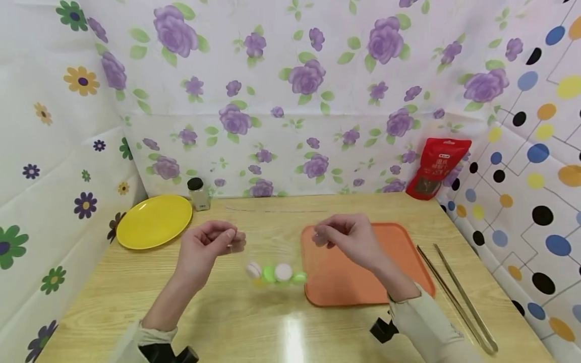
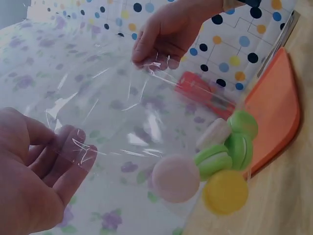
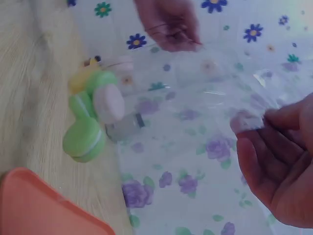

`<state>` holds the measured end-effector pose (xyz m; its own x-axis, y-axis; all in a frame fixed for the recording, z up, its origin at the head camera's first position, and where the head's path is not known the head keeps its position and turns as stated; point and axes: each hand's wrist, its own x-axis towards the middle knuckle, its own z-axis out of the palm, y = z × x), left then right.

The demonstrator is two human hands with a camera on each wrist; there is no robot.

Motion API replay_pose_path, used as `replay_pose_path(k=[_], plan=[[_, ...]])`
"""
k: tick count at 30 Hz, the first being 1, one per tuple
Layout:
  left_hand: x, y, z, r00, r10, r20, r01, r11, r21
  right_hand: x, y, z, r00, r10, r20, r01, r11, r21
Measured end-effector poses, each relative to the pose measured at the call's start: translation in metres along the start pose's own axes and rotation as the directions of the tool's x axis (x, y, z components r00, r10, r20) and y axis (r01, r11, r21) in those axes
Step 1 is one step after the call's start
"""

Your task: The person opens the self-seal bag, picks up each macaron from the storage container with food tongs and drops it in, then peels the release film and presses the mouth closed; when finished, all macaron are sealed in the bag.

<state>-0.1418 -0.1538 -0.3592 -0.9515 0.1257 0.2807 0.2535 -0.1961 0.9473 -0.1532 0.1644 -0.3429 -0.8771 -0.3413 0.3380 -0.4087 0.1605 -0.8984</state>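
Note:
Between my two hands hangs a clear plastic bag [image 2: 102,110], with several macarons in its bottom. Green macarons [image 2: 240,149], a yellow macaron [image 2: 226,192] and pale pink macarons [image 2: 176,178] bunch together there, above the table. At one upper corner, my left hand [image 1: 204,254] pinches the film between thumb and fingers. The opposite upper corner is pinched by my right hand [image 1: 351,242], in front of the orange tray [image 1: 349,277]. In the head view the film is almost invisible, and the macarons seem to float between the hands.
A yellow plate [image 1: 154,222] leans at the back left, beside a black-capped jar [image 1: 198,194]. Metal tongs [image 1: 463,297] lie right of the tray. At the back right stands a red pouch [image 1: 438,169]. Patterned cloth walls border the wooden table [image 1: 236,322].

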Motion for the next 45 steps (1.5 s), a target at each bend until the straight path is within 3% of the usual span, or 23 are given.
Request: replay_pose_path(k=[3,7,13,16,19,22,23,25,26,27,29,30,31,32,33,35,37,40,45], plan=[[-0.012,-0.001,0.007,1.000,-0.019,-0.022,0.019,1.000,-0.017,-0.009,0.000,-0.002,0.998,0.031,0.061,-0.035,0.997,0.065],[-0.030,-0.005,0.018,0.997,-0.066,-0.050,0.064,0.997,-0.039,-0.024,0.005,-0.002,0.996,0.013,0.089,-0.024,0.993,0.120],[-0.054,-0.015,0.035,0.981,-0.165,-0.106,0.164,0.986,-0.012,-0.055,0.016,-0.002,0.997,-0.036,0.071,0.022,0.982,0.187],[-0.062,-0.024,0.042,0.979,-0.184,-0.091,0.185,0.983,0.003,-0.072,0.023,0.000,1.000,-0.013,0.018,0.009,0.981,0.193],[-0.069,-0.033,0.047,0.985,-0.166,-0.048,0.166,0.986,0.004,-0.085,0.031,0.003,0.995,0.076,-0.060,-0.065,0.985,0.160],[-0.073,-0.040,0.051,0.991,-0.129,-0.017,0.130,0.992,0.001,-0.094,0.036,0.009,0.976,0.150,-0.157,-0.137,0.987,0.088],[-0.073,-0.042,0.052,0.994,-0.113,-0.015,0.113,0.994,0.000,-0.095,0.036,0.011,0.969,0.138,-0.206,-0.135,0.990,0.030],[-0.074,-0.044,0.054,0.997,-0.071,-0.016,0.071,0.997,-0.002,-0.096,0.032,0.015,0.953,0.000,-0.302,-0.050,0.986,-0.158],[-0.075,-0.044,0.055,0.999,-0.051,-0.020,0.051,0.999,0.004,-0.094,0.029,0.018,0.931,-0.119,-0.345,0.023,0.962,-0.271],[-0.076,-0.045,0.056,0.999,-0.026,-0.026,0.027,1.000,0.010,-0.090,0.025,0.022,0.890,-0.258,-0.376,0.100,0.915,-0.391],[-0.077,-0.045,0.057,0.999,0.026,-0.040,-0.025,0.999,0.024,-0.079,0.015,0.034,0.761,-0.535,-0.367,0.261,0.771,-0.581],[-0.077,-0.045,0.058,0.998,0.053,-0.046,-0.052,0.998,0.031,-0.073,0.009,0.041,0.697,-0.641,-0.322,0.343,0.692,-0.635],[-0.078,-0.045,0.058,0.996,0.081,-0.048,-0.079,0.996,0.041,-0.067,0.003,0.049,0.650,-0.710,-0.269,0.417,0.630,-0.656],[-0.078,-0.045,0.059,0.993,0.107,-0.049,-0.105,0.993,0.047,-0.060,-0.002,0.058,0.619,-0.755,-0.216,0.476,0.579,-0.662],[-0.078,-0.045,0.060,0.990,0.132,-0.047,-0.129,0.990,0.053,-0.054,-0.007,0.066,0.607,-0.777,-0.166,0.529,0.551,-0.645],[-0.078,-0.047,0.062,0.983,0.183,-0.026,-0.181,0.982,0.058,-0.046,-0.013,0.081,0.629,-0.772,-0.092,0.574,0.541,-0.615],[-0.078,-0.050,0.063,0.972,0.234,0.005,-0.234,0.971,0.052,-0.039,-0.016,0.091,0.668,-0.742,-0.052,0.563,0.551,-0.616],[-0.077,-0.054,0.063,0.951,0.307,0.041,-0.308,0.951,0.028,-0.031,-0.017,0.100,0.702,-0.712,-0.020,0.543,0.554,-0.631],[-0.078,-0.056,0.061,0.925,0.375,0.064,-0.377,0.926,0.013,-0.024,-0.016,0.104,0.706,-0.707,0.028,0.555,0.528,-0.642]])
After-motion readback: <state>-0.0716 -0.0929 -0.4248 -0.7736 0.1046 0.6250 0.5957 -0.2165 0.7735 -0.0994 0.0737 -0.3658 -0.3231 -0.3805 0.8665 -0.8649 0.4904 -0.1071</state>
